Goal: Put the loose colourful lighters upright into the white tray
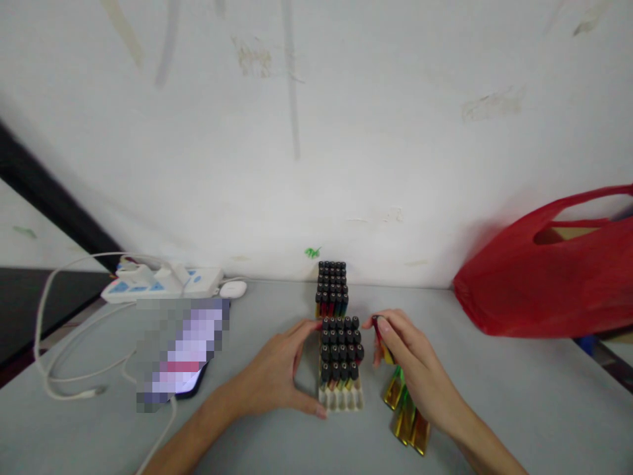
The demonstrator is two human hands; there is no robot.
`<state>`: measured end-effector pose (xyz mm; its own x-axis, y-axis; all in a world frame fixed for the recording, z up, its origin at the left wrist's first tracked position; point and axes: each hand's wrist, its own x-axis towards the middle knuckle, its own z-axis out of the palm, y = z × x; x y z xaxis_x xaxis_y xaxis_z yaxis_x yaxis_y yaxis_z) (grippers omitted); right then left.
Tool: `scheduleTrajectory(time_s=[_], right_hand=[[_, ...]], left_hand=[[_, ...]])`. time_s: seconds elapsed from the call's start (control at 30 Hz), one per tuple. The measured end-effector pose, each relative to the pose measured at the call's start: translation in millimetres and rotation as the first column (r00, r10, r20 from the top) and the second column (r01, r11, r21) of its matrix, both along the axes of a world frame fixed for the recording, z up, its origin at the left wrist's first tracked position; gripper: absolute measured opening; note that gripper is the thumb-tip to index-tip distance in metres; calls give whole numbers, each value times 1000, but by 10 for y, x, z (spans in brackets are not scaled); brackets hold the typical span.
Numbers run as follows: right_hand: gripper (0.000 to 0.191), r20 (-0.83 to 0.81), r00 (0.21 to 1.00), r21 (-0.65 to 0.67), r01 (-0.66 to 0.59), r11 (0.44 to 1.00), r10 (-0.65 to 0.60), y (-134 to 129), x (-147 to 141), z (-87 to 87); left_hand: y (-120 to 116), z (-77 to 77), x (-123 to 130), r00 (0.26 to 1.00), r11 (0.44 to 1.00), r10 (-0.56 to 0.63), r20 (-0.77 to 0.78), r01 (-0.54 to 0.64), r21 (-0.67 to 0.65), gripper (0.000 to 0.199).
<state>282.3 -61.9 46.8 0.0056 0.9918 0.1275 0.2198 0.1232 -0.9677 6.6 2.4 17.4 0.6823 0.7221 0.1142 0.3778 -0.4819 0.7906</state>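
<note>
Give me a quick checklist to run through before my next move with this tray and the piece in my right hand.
1. Piece in grip: ok, your right hand pinches one dark-topped piece.
2. Piece over the tray: not ok, it is off to the tray's right.
3. Open slots: ok, bare ones show at the tray's near end.
4. Tray held firmly: cannot tell; your left hand is spread along its left side, thumb at the near corner.
5. Standing pieces fully seated: cannot tell, their bottoms are hidden.
6. Loose pieces close by: ok, a few lie beside your right hand.
</note>
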Motion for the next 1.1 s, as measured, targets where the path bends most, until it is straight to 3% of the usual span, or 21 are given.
scheduleTrajectory(time_s=[0.2, 0.37, 0.43, 0.7, 1.1], right_hand=[[36, -145, 971, -91, -206, 974, 191, 71, 154, 70], [39, -183, 893, -307, -449, 839, 411, 82, 344, 85], [39, -146, 888, -327, -460, 825, 437, 77, 368, 68], [24, -4, 915, -306, -386, 870, 404, 24, 281, 82], [22, 30, 917, -296, -372, 880, 397, 18, 259, 127]], left_hand=[[-11, -37, 1, 999, 999, 41, -17, -41, -21, 121], [-27, -92, -16, 995, 997, 76, -59, -75, 14, 123], [-30, -101, -19, 996, 997, 72, -56, -71, 22, 123], [-29, -123, -22, 997, 996, 67, -35, -65, 59, 122], [-26, -93, -20, 998, 998, 55, -38, -55, 12, 126]])
